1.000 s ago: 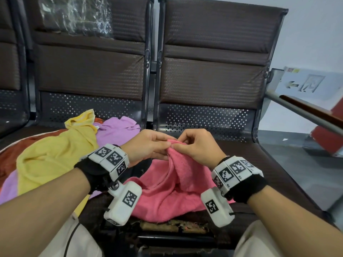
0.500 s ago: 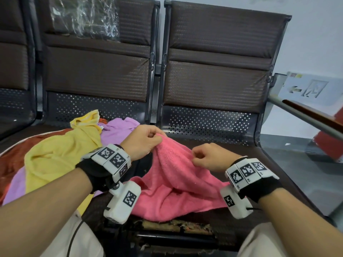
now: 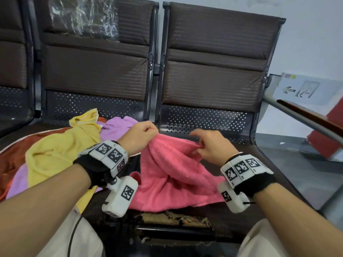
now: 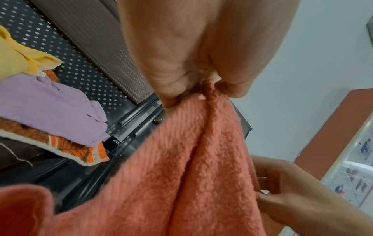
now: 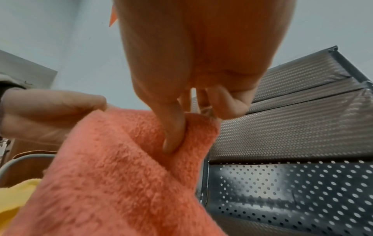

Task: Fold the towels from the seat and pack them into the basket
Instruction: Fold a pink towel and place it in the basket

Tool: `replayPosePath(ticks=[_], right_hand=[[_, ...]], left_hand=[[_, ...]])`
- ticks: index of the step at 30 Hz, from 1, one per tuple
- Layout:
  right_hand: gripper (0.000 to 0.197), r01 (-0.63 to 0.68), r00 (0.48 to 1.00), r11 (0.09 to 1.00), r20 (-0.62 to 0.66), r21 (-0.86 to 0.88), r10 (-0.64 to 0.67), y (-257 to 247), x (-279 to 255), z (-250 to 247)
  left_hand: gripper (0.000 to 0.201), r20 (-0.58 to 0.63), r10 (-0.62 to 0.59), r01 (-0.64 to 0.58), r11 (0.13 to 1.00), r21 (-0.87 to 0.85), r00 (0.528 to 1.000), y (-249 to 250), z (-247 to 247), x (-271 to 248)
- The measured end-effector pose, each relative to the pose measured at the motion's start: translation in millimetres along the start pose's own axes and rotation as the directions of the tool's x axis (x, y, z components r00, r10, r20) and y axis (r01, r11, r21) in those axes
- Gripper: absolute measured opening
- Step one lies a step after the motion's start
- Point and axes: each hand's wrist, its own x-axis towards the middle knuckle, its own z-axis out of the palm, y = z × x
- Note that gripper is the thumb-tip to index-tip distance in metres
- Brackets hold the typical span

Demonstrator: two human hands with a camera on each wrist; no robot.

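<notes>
A pink towel hangs between both hands above the right-hand seat, its lower part lying on the seat. My left hand pinches the towel's upper left edge; in the left wrist view the left hand has the pink towel bunched between fingers and thumb. My right hand pinches the upper edge further right, and in the right wrist view the right hand has its thumb pressed into the pink towel. No basket is in view.
A heap of towels lies on the left seat: yellow, lilac and an orange-brown one. Dark seat backs rise behind. A metal armrest runs along the right. The seat's front edge is torn.
My hands have drawn apart along the pink towel's top edge. The right hand slid to the right and the towel now spreads wider between them.
</notes>
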Motion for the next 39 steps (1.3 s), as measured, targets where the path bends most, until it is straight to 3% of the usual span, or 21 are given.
replayPosePath(ticks=[2, 6, 10, 11, 13, 15, 16, 19, 21, 23, 26, 32, 35, 39], right_hand=[[0.017, 0.041, 0.997, 0.997, 0.072, -0.06, -0.037, -6.4, -4.0, -0.4], [0.007, 0.061, 0.994, 0.997, -0.096, 0.048, -0.057, -18.2, -8.1, -5.4], [0.015, -0.003, 0.994, 0.975, -0.107, 0.222, 0.027, -26.0, -16.5, -25.3], [0.02, -0.03, 0.99, 0.961, -0.124, 0.273, 0.066, -26.1, -19.7, -30.6], [0.025, -0.03, 0.974, 0.928, -0.197, 0.372, 0.111, -26.2, -26.5, -41.2], [0.023, 0.002, 0.947, 0.885, -0.285, 0.465, 0.148, -29.0, -33.3, -48.2], [0.02, 0.004, 0.931, 0.865, -0.318, 0.502, 0.181, -31.4, -37.1, -50.4], [0.014, 0.002, 0.864, 0.747, -0.377, 0.665, 0.334, -34.1, -49.2, -49.1], [0.011, 0.017, 0.827, 0.637, -0.369, 0.771, 0.423, -37.4, -56.4, -48.1], [0.018, 0.026, 0.806, 0.6, -0.372, 0.8, 0.461, -43.3, -60.4, -52.2], [0.015, 0.083, 0.764, 0.607, -0.442, 0.79, 0.471, -57.8, -62.0, -74.2], [0.02, 0.216, 0.614, 0.758, -0.689, 0.616, 0.385, -77.8, -54.9, -134.4], [0.016, 0.196, 0.639, 0.802, -0.694, 0.564, 0.332, -73.5, -41.0, -147.1], [0.018, 0.044, 0.721, 0.86, -0.612, 0.508, 0.325, -56.5, -15.8, -135.4]], left_hand=[[0.032, 0.006, -0.015, 0.016, 1.0, -0.02, 1.0, 6.8, 5.2, -3.5], [0.048, -0.121, -0.137, 0.111, 0.975, -0.194, 0.983, 28.4, 9.2, -9.4], [0.024, -0.139, -0.124, 0.07, 0.938, -0.339, 0.982, 48.3, -2.0, -17.8], [0.028, -0.126, -0.069, 0.028, 0.953, -0.303, 0.99, 50.6, -4.8, -21.6], [0.039, -0.104, 0.077, -0.083, 0.995, -0.057, 0.992, 55.0, -7.8, -33.1], [0.045, -0.045, 0.199, -0.186, 0.96, 0.212, 0.979, 63.4, -9.5, -48.4], [0.044, -0.002, 0.232, -0.224, 0.939, 0.262, 0.973, 66.3, -10.5, -54.9], [0.041, 0.087, 0.269, -0.282, 0.931, 0.231, 0.959, 72.0, -17.5, -65.9], [0.04, 0.095, 0.286, -0.3, 0.926, 0.228, 0.954, 77.0, -23.9, -70.9], [0.028, 0.081, 0.279, -0.29, 0.922, 0.256, 0.957, 82.4, -29.2, -74.5], [0.008, 0.052, 0.283, -0.285, 0.906, 0.314, 0.958, 96.8, -37.3, -75.1], [0.012, -0.126, 0.384, -0.333, 0.892, 0.305, 0.915, 139.1, -74.7, -61.7], [0.018, -0.157, 0.372, -0.313, 0.899, 0.305, 0.915, 144.7, -88.8, -45.5], [0.013, -0.137, 0.21, -0.171, 0.953, 0.25, 0.968, 129.1, -83.7, -15.8]])
